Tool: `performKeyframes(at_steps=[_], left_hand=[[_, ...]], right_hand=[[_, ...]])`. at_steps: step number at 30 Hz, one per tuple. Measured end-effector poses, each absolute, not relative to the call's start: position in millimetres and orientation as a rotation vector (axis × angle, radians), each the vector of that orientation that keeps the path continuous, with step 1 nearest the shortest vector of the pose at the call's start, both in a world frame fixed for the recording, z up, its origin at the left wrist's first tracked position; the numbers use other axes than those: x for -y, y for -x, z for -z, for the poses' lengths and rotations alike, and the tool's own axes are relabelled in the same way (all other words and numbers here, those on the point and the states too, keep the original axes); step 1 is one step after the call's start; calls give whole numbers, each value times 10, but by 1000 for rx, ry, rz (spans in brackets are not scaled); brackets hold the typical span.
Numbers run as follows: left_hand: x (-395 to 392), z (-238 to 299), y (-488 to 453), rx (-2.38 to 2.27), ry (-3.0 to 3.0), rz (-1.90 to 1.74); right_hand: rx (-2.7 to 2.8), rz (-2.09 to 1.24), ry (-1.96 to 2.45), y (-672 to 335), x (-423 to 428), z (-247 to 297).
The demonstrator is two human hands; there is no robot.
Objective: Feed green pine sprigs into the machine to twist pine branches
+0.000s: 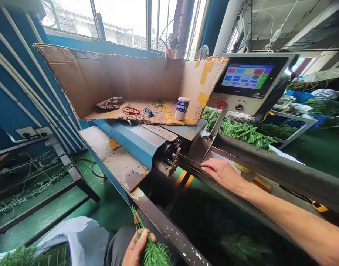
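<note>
My left hand [137, 247], low in the picture by my knee, is closed round a bunch of green artificial pine sprigs [156, 254]. Their thin stems stick up past the thumb. Stretched out over the machine's rail, my right hand [223, 174] has its fingers pressed together at the tips. Whatever they pinch, if anything, is too small to make out. Left of those fingertips is the machine's metal clamp head [170, 160], at the end of a blue housing [130, 138].
On the housing stands a cut-open cardboard box [141, 75] holding red-handled scissors [131, 110], blue snips [148, 111], a cloth [110, 103] and a white-blue tub [182, 108]. A control screen [245, 77] is at right, above heaped pine sprigs [241, 132]. A metal beam [169, 231] runs before me.
</note>
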State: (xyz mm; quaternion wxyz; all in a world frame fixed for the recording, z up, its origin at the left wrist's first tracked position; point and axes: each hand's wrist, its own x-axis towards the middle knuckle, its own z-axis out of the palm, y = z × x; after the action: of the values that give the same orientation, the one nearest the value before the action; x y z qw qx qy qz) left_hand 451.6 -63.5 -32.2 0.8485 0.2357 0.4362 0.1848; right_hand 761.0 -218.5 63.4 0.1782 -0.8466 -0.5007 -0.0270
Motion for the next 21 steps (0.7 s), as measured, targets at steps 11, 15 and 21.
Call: performKeyframes(at_steps=[11, 15, 21], left_hand=[[717, 259, -4505, -886, -479, -403], [709, 293, -4524, -873, -466, -418], [677, 318, -4528, -911, -484, -444]], right_hand=[[1073, 37, 2239, -7516, 1146, -330], [942, 17, 2133, -7236, 1003, -204], [851, -285, 1944, -7089, 1040, -119]])
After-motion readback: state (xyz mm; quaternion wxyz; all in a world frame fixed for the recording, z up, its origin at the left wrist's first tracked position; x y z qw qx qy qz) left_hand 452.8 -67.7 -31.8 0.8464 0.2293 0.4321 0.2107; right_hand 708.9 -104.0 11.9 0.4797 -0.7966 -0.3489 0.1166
